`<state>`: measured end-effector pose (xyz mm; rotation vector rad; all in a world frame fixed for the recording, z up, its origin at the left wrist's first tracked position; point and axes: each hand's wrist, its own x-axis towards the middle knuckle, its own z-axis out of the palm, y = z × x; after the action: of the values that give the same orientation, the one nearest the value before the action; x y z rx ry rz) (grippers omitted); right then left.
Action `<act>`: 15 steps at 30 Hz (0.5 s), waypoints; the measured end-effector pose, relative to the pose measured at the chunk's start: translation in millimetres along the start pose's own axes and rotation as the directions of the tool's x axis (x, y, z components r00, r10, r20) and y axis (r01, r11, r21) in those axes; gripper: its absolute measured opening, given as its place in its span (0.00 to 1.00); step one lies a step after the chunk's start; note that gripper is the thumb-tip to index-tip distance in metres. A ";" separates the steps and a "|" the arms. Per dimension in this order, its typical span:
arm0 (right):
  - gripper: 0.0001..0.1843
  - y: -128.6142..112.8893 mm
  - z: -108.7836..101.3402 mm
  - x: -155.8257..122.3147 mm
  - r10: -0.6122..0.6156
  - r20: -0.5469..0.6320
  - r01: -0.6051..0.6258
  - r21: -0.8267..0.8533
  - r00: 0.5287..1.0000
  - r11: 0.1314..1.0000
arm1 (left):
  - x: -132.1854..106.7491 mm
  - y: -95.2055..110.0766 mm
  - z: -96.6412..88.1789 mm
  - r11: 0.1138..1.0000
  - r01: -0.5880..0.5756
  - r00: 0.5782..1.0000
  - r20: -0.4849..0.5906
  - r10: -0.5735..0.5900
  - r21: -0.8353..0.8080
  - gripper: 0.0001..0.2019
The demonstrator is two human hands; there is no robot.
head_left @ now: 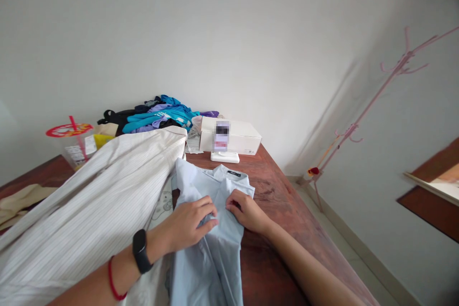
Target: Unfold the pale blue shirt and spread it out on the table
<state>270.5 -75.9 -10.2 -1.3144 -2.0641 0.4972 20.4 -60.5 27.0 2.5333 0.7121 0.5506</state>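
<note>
A light blue collared shirt (222, 234) lies lengthwise on the wooden table, its collar with a dark label at the far end. My left hand (193, 220) rests on the left side of its front, fingers bent and thumb apart, with nothing visible between them. On the right side, just below the collar, my right hand (245, 210) has its thumb and fingertips closed on the shirt's fabric. A white striped garment (118, 191) spreads along the left, beside the shirt. Part of a patterned white cloth (163, 205) shows between the two.
At the back are a heap of clothes (161, 114), a white box (244, 136) and a phone on a white stand (224, 157). A plastic cup (77, 146) with a red straw stands at left. Beyond the right edge of the table (272, 186) leans a pink coat rack (373, 93).
</note>
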 end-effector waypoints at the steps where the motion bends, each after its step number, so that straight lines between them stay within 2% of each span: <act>1: 0.05 1.4 -0.3 0.4 0.014 -0.042 -0.014 0.005 0.999 1.000 | 0.6 -0.1 -0.5 1.000 0.013 1.000 -0.017 -0.013 -0.003 0.11; 5: 0.06 12.1 -7.0 3.6 0.109 -0.252 -0.100 0.047 0.962 0.994 | 1.9 -3.2 -3.1 0.997 0.075 0.997 -0.027 -0.074 0.003 0.12; 8: 0.10 26.2 -22.0 6.0 0.185 -0.417 -0.158 0.100 0.890 0.982 | 0.8 -9.4 -2.5 0.996 0.067 0.998 0.015 -0.068 0.058 0.18; 11: 0.13 45.8 -44.8 6.2 0.280 -0.588 -0.239 0.149 0.758 0.960 | -1.3 -16.4 0.8 0.994 0.072 0.997 0.018 -0.074 0.088 0.21; 13: 0.14 60.9 -59.4 4.3 0.332 -0.703 -0.283 0.191 0.629 0.940 | -2.2 -18.9 2.4 0.992 0.093 0.996 0.009 -0.094 0.082 0.21; 15: 0.16 75.5 -69.1 1.6 0.425 -0.753 -0.311 0.302 0.503 0.901 | -2.3 -18.8 2.3 0.991 0.107 0.994 0.012 -0.108 0.082 0.21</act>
<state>367.5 -43.4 -5.6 -1.5263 -0.9585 0.1272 12.5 -48.1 14.9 2.5523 0.8754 0.4726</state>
